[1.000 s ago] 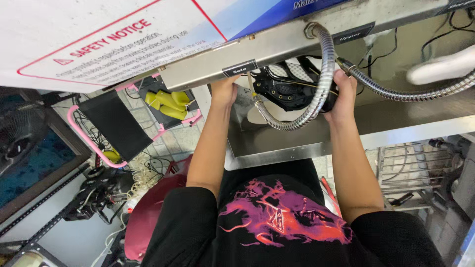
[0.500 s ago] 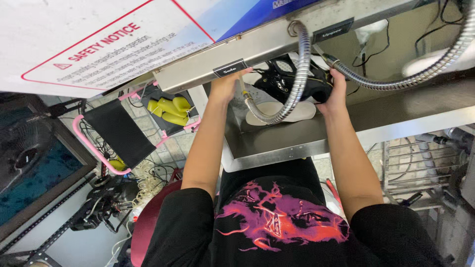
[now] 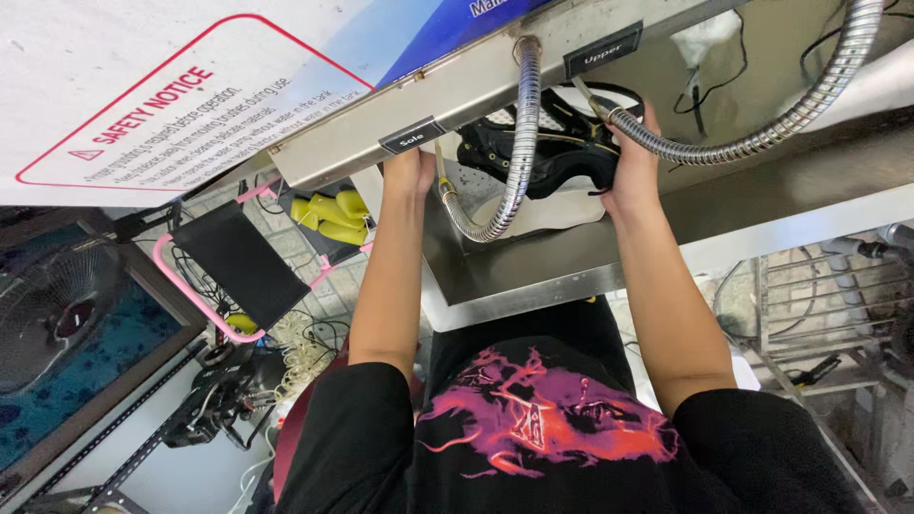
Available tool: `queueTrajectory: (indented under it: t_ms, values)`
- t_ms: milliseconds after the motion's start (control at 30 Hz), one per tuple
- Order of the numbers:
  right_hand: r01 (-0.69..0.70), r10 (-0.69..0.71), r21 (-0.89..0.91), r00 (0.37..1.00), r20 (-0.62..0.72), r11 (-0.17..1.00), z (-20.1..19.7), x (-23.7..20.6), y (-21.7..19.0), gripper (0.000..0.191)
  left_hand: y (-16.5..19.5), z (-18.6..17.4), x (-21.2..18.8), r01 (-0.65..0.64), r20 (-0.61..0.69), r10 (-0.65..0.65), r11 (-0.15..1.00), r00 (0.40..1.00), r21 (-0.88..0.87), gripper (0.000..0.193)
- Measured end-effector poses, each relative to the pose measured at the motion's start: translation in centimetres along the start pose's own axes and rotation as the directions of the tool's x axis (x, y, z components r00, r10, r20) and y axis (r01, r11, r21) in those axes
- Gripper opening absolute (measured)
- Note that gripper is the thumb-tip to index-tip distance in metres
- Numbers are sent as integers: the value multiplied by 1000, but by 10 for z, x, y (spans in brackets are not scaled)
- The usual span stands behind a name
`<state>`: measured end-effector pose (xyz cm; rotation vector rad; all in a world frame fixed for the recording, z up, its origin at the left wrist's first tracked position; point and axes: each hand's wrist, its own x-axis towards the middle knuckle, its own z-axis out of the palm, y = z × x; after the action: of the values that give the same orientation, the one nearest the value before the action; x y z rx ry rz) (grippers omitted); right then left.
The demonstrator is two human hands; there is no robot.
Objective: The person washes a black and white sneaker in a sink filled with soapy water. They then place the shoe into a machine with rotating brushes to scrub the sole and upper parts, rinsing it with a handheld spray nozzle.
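Steel sink basin [image 3: 571, 276] fills the view's centre, with flexible metal hoses [image 3: 519, 143] hanging into it. Right hand [image 3: 633, 167] closes around a black shoe [image 3: 543, 143] held over the basin. Left hand [image 3: 409, 171] reaches under the front ledge; its grip cannot be told. Yellow gloves [image 3: 328, 214] lie further left.

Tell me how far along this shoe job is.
Done: the black shoe is up at the flexible metal hose. In hand: right hand grips the shoe, left hand is at the hose end. Left: any treatment; none shows yet.
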<state>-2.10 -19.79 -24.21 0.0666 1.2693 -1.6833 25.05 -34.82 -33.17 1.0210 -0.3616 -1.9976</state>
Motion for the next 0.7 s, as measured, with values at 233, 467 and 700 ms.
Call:
queueTrajectory:
  t_ms: [233,467,700]
  values:
    - [-25,7,-143,992,-125,989,25,-8,-10,45,1,-1,-4,-25,-96,21,999,995,-42,40]
    - [-12,4,-177,999,-46,984,41,-19,-22,28,-1,-13,-7,-46,-105,37,996,994,-82,45]
    - [-95,86,-39,976,-198,995,19,-24,-21,50,-10,-18,-8,-32,-15,32,999,999,-19,43]
